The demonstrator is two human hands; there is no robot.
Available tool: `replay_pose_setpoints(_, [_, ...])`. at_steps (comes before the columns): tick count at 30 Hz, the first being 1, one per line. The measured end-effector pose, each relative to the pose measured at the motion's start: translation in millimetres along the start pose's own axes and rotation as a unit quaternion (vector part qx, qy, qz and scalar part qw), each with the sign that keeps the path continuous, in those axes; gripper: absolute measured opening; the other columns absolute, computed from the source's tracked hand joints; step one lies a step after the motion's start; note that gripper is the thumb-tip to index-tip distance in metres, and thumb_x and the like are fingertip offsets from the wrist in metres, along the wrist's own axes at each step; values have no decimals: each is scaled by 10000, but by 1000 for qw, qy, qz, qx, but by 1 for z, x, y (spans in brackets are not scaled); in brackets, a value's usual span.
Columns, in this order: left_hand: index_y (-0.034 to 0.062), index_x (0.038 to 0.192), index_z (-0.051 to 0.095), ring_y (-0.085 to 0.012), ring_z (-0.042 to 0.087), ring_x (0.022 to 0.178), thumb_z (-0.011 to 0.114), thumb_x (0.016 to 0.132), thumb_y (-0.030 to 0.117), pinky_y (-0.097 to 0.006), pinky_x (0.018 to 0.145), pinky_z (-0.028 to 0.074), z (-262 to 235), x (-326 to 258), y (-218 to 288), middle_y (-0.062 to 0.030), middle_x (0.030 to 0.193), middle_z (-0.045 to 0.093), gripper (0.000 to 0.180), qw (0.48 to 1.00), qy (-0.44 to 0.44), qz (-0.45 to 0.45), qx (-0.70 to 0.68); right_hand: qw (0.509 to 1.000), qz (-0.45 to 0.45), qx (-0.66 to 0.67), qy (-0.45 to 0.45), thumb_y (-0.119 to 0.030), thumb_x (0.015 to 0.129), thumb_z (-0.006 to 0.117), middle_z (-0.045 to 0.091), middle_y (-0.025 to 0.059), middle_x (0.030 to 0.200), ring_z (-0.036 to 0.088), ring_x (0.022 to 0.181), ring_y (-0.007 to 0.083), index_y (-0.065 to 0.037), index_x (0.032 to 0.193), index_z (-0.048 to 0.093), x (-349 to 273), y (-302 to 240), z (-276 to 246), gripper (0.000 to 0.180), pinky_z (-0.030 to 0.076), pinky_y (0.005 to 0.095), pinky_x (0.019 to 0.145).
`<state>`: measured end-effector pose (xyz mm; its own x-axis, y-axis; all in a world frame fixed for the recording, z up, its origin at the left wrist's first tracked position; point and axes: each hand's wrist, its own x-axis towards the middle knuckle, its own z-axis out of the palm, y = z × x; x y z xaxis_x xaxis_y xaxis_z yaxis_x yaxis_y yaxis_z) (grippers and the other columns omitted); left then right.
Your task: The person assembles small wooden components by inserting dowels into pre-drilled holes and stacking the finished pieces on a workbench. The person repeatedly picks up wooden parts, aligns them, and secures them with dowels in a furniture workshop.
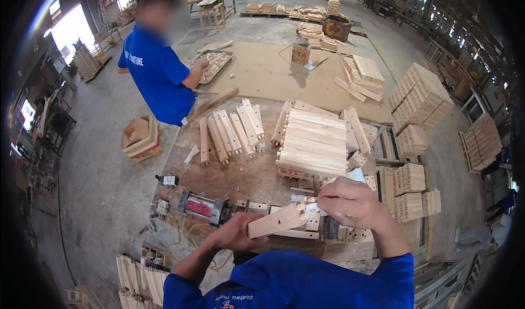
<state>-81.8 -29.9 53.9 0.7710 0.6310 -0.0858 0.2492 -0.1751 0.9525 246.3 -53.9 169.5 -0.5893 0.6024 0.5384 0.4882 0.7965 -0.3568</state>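
1. Left hand (236, 233): fingers wrapped around the lower end of a wood block (276, 221), gripping it firmly. Forearm in a blue sleeve (284, 284) enters from the lower edge.
2. Right hand (353, 202): fingers pinched on a small white piece (311, 207) pressed to the upper end of the block. What the piece is cannot be told.
3. Block: pale, squared, short; held tilted, upper end toward the right hand, notched at that end. It hangs in the air above the near edge of the bench (246, 175).
4. Directly under the block: slotted wooden blocks in a row along the bench edge, and a metal clamp unit (201, 206) with a red part to the left of the block.
5. Beyond the block: a neat stack (313, 145) of long pale pieces; left of the stack, loose pieces (229, 130) lying fanned out.
6. Right of the stack: lower piles of notched parts (409, 179).
7. Far side of the bench: a second person in a blue shirt (158, 74), one hand at a metal tray (213, 64).
8. Left of the bench, on the floor: an open cardboard box (141, 138).
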Motion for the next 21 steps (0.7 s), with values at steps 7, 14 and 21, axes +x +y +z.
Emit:
replay_pose_setpoints(7, [5, 1115, 706, -308, 729, 871, 828, 792, 154, -373, 806, 562, -9, -5, 16, -161, 969, 734, 376, 996, 55, 66, 16, 995, 97, -34, 15, 20, 824, 792, 733, 129, 1011, 730, 862, 275, -3, 979, 772, -23, 23, 18, 158, 593, 333, 710])
replay_pose_setpoints(14, [7, 1153, 714, -262, 734, 893, 821, 798, 126, -359, 817, 563, -7, -8, 1, -146, 972, 742, 389, 997, 69, 28, 32, 981, 56, 129, 136, 9, 879, 796, 736, 148, 998, 734, 872, 266, -4, 1028, 784, 5, -3, 15, 150, 595, 336, 724])
replay_pose_setpoints(21, [1, 1101, 708, -202, 687, 831, 793, 825, 126, -340, 790, 548, -2, -10, 3, -125, 932, 730, 315, 999, 49, 2, -16, 989, 15, 105, 107, 40, 882, 769, 735, 141, 974, 723, 814, 251, 2, 990, 785, 8, 6, 27, 116, 573, 328, 686])
